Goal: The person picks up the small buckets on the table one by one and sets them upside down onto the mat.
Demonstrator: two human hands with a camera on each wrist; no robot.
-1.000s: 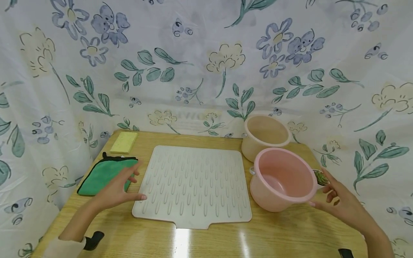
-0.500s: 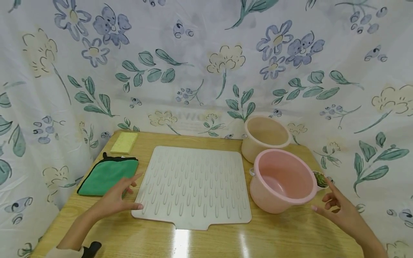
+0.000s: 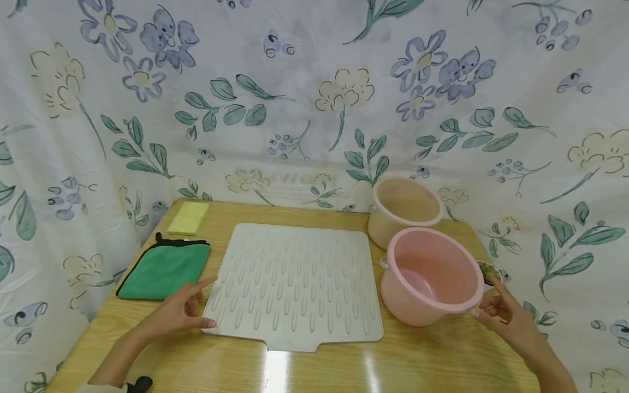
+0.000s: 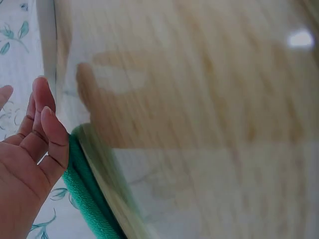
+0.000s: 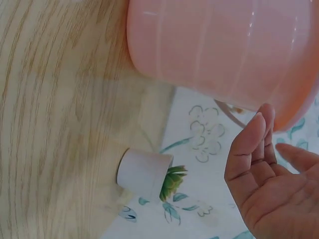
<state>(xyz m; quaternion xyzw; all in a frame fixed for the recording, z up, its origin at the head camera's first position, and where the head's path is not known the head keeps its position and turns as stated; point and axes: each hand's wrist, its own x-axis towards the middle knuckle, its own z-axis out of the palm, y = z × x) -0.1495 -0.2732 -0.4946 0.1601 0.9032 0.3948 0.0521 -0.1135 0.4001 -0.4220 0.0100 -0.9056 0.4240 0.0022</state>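
Note:
My left hand (image 3: 169, 314) is at the near left corner of a white ridged board (image 3: 300, 284), its thumb tip over the corner and its index finger stretched along the left side. It holds nothing. A folded green cloth with black edging (image 3: 169, 270) lies just beyond that hand; in the left wrist view the green cloth (image 4: 87, 199) shows beside the fingers. At the right, my right hand (image 3: 511, 322) has loosely bent fingers close to the rim of a pink bucket (image 3: 413, 305). Nothing is in its grasp. The right wrist view shows the bucket (image 5: 214, 45) upright on the table.
Behind the pink bucket stands a cream bucket (image 3: 380, 226). A small potted succulent (image 5: 144, 174) sits at the table's right side, partly hidden in the head view. A yellow sponge-like pad (image 3: 189, 217) lies at the back left. Floral curtains (image 3: 304, 125) enclose the wooden table (image 3: 344, 365).
My left hand has shifted toward me and slightly left, from beside the green cloth to the board's near corner. My right hand has drawn nearer to me and a little left.

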